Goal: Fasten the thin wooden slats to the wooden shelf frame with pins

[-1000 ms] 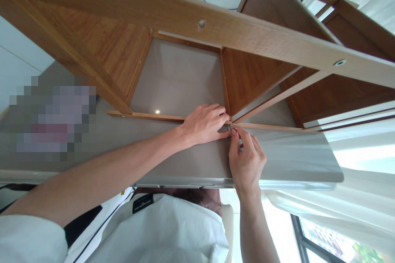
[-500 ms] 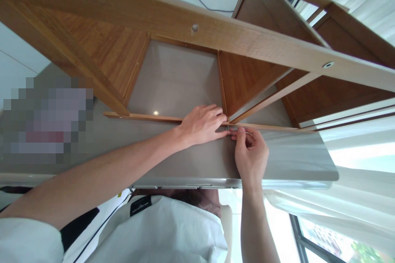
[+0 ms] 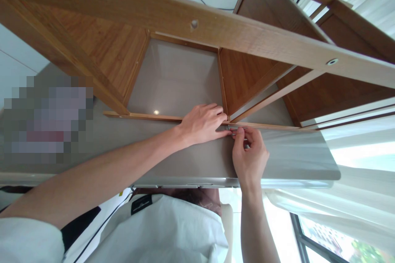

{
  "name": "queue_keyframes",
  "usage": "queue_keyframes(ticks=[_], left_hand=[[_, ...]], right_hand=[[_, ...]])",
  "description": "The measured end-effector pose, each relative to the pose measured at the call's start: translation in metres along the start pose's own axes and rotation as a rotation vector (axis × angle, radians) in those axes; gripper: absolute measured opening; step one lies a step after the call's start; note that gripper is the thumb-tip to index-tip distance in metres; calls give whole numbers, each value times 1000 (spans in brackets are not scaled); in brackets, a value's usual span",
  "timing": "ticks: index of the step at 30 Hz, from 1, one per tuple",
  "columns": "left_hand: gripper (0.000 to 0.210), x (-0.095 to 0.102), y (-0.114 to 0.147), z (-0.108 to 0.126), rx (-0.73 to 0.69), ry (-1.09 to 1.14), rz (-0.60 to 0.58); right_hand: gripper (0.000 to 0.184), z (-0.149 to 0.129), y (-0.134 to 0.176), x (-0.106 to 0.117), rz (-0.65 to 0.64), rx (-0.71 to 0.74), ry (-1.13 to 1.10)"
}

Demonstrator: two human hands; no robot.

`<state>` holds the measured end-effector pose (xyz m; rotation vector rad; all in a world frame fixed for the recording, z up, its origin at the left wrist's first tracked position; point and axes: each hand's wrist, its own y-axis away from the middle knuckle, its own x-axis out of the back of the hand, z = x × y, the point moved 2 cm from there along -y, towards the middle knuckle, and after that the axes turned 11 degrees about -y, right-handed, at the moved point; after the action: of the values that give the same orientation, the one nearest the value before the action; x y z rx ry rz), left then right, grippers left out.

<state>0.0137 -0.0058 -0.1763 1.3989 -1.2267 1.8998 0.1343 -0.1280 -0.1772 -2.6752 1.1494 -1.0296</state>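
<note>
One wooden furniture frame [image 3: 247,37] stands on one grey table [image 3: 296,158]. Its upper rail crosses the view left to right and is cut off at both sides; two round holes show in it, one plain, one lined with a metal ring. Three large wood panels can be counted below that rail, partly hidden by it. The long axis of the lower rail [image 3: 154,118] runs roughly along the table's near edge, its right end reaching the table's right edge. Toward the table's left end, a pixelated patch [image 3: 55,119] hides whatever is there.

Two hands meet at the rail's joint with an upright divider. The left hand [image 3: 203,125] lies across the rail, fingers bent together over it, thumb stretched out rightward; whether it clamps the wood cannot be told. The right hand [image 3: 250,154], just beside it, pinches one thin piece [image 3: 237,130] between thumb and fingertips. That piece points left, toward one small metal fastener [image 3: 228,128] at the rail's near side; the fingers cover most of it.
</note>
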Motion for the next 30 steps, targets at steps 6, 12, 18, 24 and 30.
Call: queue_keyframes(ticks=[6,12,18,24,30], left_hand=[[38,0,1,0,1,15,3],[39,0,0,0,4,9,1],[36,0,0,0,3,2,8],[37,-2,1,-1,-9,-2,17],[36,-2,1,-1,-22,2,24]], right_hand=[[28,0,0,1,28,-10,-32],[26,-1,3,0,24,98,87],[20,-3,8,-6,25,350,213],[21,-1,11,-7,-29,395,237],[24,0,12,-6,-63,457,288]])
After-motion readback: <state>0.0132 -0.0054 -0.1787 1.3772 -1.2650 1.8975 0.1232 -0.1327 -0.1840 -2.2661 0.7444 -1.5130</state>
